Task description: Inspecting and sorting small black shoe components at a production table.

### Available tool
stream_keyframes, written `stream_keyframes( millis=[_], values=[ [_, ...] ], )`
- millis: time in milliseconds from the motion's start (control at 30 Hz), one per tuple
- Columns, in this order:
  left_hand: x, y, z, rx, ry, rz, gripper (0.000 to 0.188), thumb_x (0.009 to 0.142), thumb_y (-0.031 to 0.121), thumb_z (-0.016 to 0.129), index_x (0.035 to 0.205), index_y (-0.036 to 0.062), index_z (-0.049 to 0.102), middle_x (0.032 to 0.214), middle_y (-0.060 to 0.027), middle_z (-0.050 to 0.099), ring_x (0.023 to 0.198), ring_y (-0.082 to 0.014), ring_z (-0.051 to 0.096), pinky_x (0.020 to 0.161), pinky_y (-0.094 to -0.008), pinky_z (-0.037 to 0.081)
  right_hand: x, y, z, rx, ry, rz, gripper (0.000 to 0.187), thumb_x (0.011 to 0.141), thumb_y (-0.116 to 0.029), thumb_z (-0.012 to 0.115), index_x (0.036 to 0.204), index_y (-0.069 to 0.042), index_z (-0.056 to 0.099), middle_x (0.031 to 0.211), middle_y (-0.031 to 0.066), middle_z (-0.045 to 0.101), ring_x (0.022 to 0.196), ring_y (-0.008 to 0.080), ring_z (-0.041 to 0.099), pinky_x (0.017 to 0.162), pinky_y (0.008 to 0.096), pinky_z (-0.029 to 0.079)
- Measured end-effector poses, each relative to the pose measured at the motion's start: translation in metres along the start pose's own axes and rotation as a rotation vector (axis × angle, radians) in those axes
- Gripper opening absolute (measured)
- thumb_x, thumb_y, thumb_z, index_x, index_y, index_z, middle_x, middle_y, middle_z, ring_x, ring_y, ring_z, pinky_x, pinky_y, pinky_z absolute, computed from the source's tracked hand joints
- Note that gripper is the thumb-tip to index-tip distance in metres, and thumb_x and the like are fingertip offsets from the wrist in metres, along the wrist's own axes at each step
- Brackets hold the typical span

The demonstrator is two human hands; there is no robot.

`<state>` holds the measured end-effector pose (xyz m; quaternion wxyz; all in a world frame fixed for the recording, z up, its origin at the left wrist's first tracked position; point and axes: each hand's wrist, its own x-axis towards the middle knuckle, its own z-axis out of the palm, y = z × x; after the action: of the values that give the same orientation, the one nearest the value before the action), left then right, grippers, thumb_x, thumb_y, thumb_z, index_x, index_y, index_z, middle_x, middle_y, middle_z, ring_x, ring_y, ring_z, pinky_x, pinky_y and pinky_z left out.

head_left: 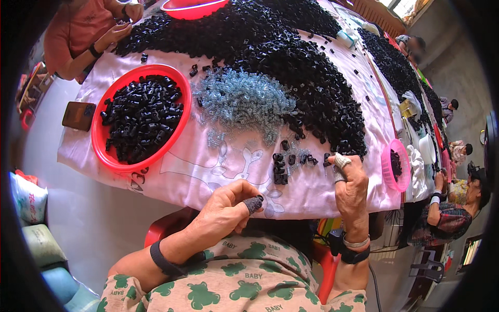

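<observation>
My left hand (227, 207), with dark tape on a digit, is closed above my lap near the table's front edge, pinching a small black plastic part (260, 197). My right hand (351, 183), its fingertips wrapped in pale tape, reaches over the cloth and closes on another black plastic part (327, 159). Left of it stands a short stack of black parts (280, 169), with a few loose ones and thin springs (299, 165) beside it. A heap of bluish coil springs (241, 101) lies farther back, against a large pile of black parts (317, 88).
On the left, a red basin (185, 112) holds many black parts; a phone (79, 115) lies beside it. A pink basket (387, 166) stands on the right. Another red basin (195, 11) sits at the back. Other people (78, 36) work around the tables. The pink cloth (176, 182) covers the table.
</observation>
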<state>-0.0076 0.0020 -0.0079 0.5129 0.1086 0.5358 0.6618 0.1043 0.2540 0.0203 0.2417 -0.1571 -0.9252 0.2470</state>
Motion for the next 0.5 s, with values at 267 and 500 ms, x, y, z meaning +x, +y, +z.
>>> stream_keyframes(
  millis=[267, 500],
  values=[
    [-0.002, 0.002, 0.001, 0.007, 0.013, -0.012, 0.018, 0.094, 0.018, 0.062, 0.103, 0.0033, 0.057, 0.086, -0.0033, 0.063, 0.059, -0.0042, 0.050, 0.050, -0.0194, 0.042, 0.009, -0.009, 0.017, -0.300, -0.150, -0.127, 0.030, 0.073, 0.006, 0.055, 0.095, -0.005, 0.071, 0.091, 0.0105, 0.056, 0.087, 0.0274, 0.054, 0.075, 0.0355, 0.046],
    [-0.002, 0.003, -0.001, 0.011, -0.010, -0.022, 0.019, 0.094, 0.019, 0.062, 0.104, 0.0033, 0.057, 0.086, -0.0029, 0.063, 0.059, -0.0041, 0.050, 0.051, -0.0191, 0.042, 0.006, -0.005, 0.015, -0.323, -0.103, -0.118, 0.030, 0.071, 0.007, 0.056, 0.094, -0.006, 0.071, 0.094, 0.0097, 0.056, 0.089, 0.0272, 0.054, 0.076, 0.0366, 0.047]
  ],
)
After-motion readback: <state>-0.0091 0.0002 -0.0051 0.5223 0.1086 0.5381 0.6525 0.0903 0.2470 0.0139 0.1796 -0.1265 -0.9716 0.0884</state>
